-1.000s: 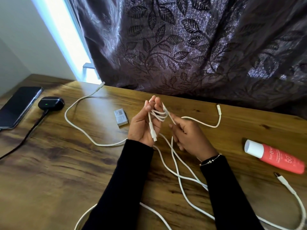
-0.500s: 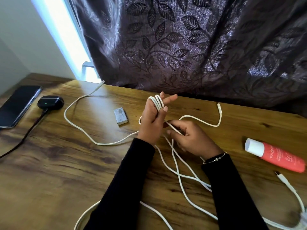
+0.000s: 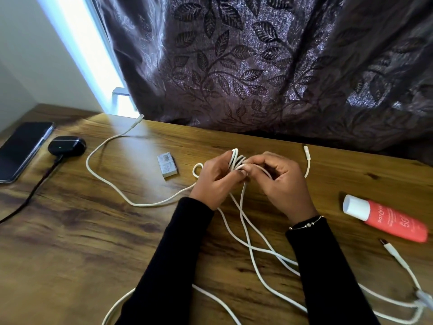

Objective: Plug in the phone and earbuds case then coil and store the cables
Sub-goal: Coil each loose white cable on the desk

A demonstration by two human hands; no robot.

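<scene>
Loops of white cable (image 3: 235, 158) sit wound on the left hand (image 3: 216, 178) above the bench (image 3: 93, 242) middle, the right hand (image 3: 282, 181) pinching a strand against them, while phone (image 3: 22, 150) and earbuds case (image 3: 66, 146) lie at the far-left edge.

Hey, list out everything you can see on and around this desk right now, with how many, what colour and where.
phone: 1, black, far left edge of the table
earbuds case: 1, black, right of the phone, green light on
black cable: 1, black, runs from the earbuds case to the left edge
white cables: several strands, count unclear, white, strewn across the table, partly coiled in the hands
small box: 1, grey-white, table centre
tube: 1, red with white cap, lying at right
table: 1, brown wood
curtain: 1, dark purple, leaf pattern, behind the table
left hand: grips the coil
right hand: pinches the cable at the coil
</scene>
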